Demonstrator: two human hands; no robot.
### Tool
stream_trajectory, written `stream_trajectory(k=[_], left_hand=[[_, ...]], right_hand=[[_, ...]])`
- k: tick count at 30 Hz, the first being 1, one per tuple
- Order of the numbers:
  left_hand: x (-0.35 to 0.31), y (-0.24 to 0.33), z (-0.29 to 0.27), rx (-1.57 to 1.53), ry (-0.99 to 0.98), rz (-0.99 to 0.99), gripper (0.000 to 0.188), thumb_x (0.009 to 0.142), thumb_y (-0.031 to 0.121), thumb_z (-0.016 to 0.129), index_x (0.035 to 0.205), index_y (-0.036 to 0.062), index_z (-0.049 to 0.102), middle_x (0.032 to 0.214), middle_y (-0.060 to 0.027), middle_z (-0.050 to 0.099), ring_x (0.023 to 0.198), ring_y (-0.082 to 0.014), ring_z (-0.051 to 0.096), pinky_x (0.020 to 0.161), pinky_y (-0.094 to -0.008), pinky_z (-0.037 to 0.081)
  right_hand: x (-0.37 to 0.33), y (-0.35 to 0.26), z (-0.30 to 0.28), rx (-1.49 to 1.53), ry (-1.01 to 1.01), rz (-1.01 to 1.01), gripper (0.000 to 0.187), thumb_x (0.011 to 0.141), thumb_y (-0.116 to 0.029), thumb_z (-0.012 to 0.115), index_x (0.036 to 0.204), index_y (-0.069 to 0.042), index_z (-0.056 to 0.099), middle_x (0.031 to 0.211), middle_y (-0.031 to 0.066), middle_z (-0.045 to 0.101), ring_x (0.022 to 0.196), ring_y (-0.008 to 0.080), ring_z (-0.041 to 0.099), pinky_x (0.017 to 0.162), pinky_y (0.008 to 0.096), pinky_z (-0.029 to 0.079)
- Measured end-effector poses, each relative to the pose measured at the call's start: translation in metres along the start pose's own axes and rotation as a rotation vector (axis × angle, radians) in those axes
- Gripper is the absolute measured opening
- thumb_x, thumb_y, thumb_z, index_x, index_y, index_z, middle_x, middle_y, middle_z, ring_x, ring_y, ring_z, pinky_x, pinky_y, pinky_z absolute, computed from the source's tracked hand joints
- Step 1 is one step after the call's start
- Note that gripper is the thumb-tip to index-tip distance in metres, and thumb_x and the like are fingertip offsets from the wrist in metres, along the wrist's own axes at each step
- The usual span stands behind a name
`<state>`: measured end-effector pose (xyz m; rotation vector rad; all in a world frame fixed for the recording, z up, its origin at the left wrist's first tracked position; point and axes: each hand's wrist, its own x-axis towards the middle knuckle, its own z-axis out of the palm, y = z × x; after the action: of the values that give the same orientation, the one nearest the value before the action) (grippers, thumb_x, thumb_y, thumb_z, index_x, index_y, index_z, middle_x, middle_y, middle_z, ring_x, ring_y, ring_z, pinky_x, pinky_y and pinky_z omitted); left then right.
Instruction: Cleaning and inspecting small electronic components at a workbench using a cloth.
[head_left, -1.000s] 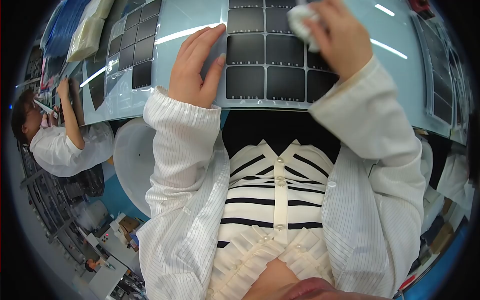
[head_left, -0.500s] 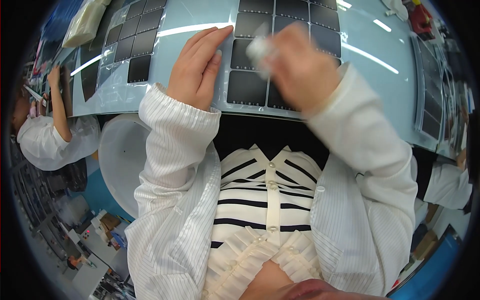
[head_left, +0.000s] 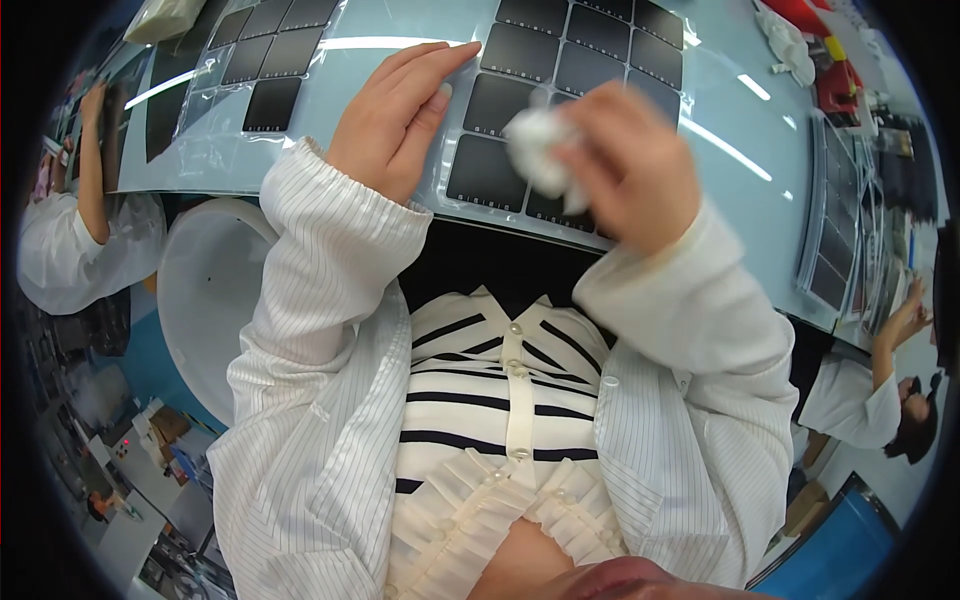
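Note:
A sheet of dark rectangular panels point(head_left: 514, 50), set in rows within clear film, lies in front of me on the glossy table. My left hand point(head_left: 393, 118) rests at the sheet's left edge, fingers stretched out and holding nothing. In my right hand point(head_left: 645, 165) is a crumpled white cloth point(head_left: 540, 145), pinched between the fingers. The cloth is over the panels of the nearer rows and partly hides them. Both the right fingers and the cloth are blurred by motion.
Another panel sheet point(head_left: 285, 52) lies to the left, and stacked sheets point(head_left: 830, 220) stand at the right. A white bin point(head_left: 185, 290) is below the table edge. Crumpled white material point(head_left: 787, 48) sits at the far right. Co-workers sit on both sides.
My right hand has brought the cloth nearer to me, from the middle rows toward the front rows. The left hand stays by the sheet's edge. The whole view has shifted slightly.

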<state>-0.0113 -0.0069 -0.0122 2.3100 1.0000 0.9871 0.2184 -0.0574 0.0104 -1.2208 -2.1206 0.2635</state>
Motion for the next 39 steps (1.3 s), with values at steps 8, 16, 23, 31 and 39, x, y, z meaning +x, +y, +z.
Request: stream_trajectory(k=[8,16,23,31,39], left_hand=[[0.002,0.002,-0.005,0.002,-0.075,-0.064,0.035,0.094,0.009,0.036,0.125,0.0024,0.052,0.125,-0.0137,0.053,0.121,-0.0282,0.046,0.103,-0.0334,0.034],[0.004,0.005,-0.001,0.004,-0.02,-0.021,0.03,0.095,0.012,0.042,0.121,0.004,0.054,0.117,-0.015,0.057,0.114,-0.0313,0.051,0.096,-0.0357,0.041],[0.0,0.007,-0.004,0.03,-0.039,-0.034,0.031,0.095,0.013,0.041,0.122,0.0048,0.054,0.118,-0.0146,0.057,0.116,-0.0314,0.049,0.096,-0.0367,0.041],[0.0,0.006,-0.009,0.046,-0.083,-0.065,0.038,0.088,0.003,0.044,0.125,0.006,0.052,0.121,-0.0155,0.055,0.118,-0.0328,0.048,0.096,-0.0367,0.041],[0.003,0.011,-0.011,0.047,-0.103,-0.058,0.052,0.076,-0.005,0.051,0.127,0.007,0.05,0.122,-0.0155,0.054,0.118,-0.0331,0.048,0.096,-0.0373,0.041]], right_hand=[[-0.018,-0.012,-0.012,-0.062,-0.077,-0.081,0.024,0.075,-0.002,0.067,0.098,-0.002,0.06,0.09,0.0123,0.057,0.063,0.0265,0.06,0.053,0.0305,0.049],[-0.023,0.129,-0.083,-0.547,0.247,0.343,0.025,0.083,-0.022,0.066,0.1,-0.003,0.065,0.085,0.008,0.06,0.062,0.0171,0.057,0.058,0.0269,0.046],[-0.062,0.122,-0.117,-0.619,0.33,0.602,0.031,0.086,-0.029,0.065,0.109,-0.009,0.066,0.086,0.0038,0.06,0.068,0.01,0.054,0.061,0.0243,0.045],[-0.101,0.015,-0.114,0.986,0.002,0.992,0.052,0.094,-0.015,0.049,0.138,0.005,0.03,0.136,0.0234,0.04,0.092,0.0209,0.062,0.072,0.0256,0.053],[-0.101,-0.02,-0.094,1.315,-0.089,1.127,0.058,0.092,-0.013,0.049,0.14,0.006,0.022,0.132,0.0236,0.041,0.084,0.021,0.062,0.061,0.0265,0.052]])
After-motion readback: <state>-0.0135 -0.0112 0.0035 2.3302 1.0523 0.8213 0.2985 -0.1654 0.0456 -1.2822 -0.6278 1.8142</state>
